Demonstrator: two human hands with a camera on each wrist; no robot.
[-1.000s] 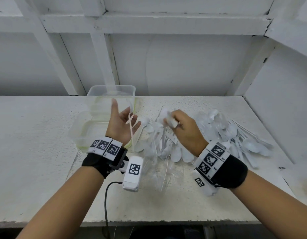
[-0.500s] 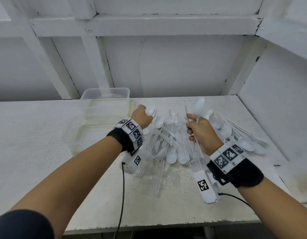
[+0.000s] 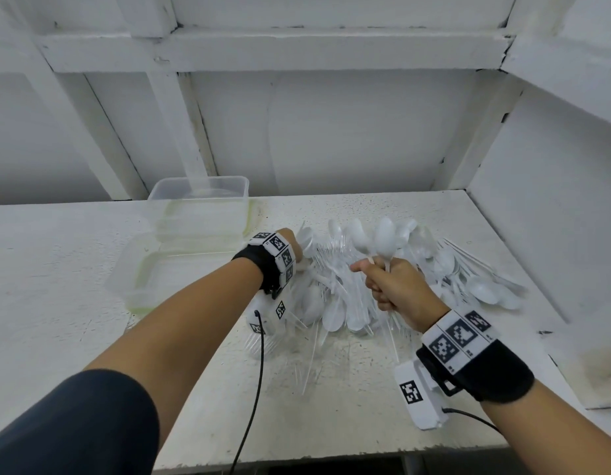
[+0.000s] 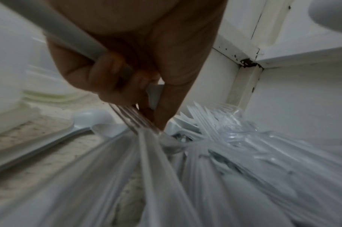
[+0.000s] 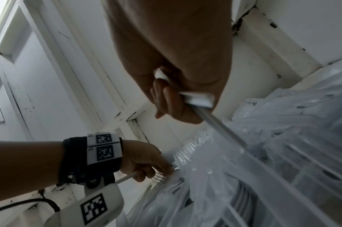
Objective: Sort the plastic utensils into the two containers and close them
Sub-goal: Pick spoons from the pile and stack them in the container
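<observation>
Meanwhile, two clear containers point(image 3: 198, 214) without utensils, left hand point(image 4: 127, 64) clutching forks point(image 4: 135, 119), right hand point(image 3: 393, 286) gripping spoons point(image 3: 376, 240).

In the head view, the fingers of the left hand point(image 3: 290, 246) are hidden behind its own wrist and the marker band, so its grip cannot be read there. The handles of the white spoons point(image 3: 376, 240) are concealed inside the fist of the right hand point(image 3: 396, 289). The lower layers of the utensil pile point(image 3: 335, 299) are covered by the upper ones, and clear forks cannot be counted. In the left wrist view, the pile point(image 4: 234, 169) is blurred. The near container point(image 3: 167, 269) is partly covered by the left forearm.
</observation>
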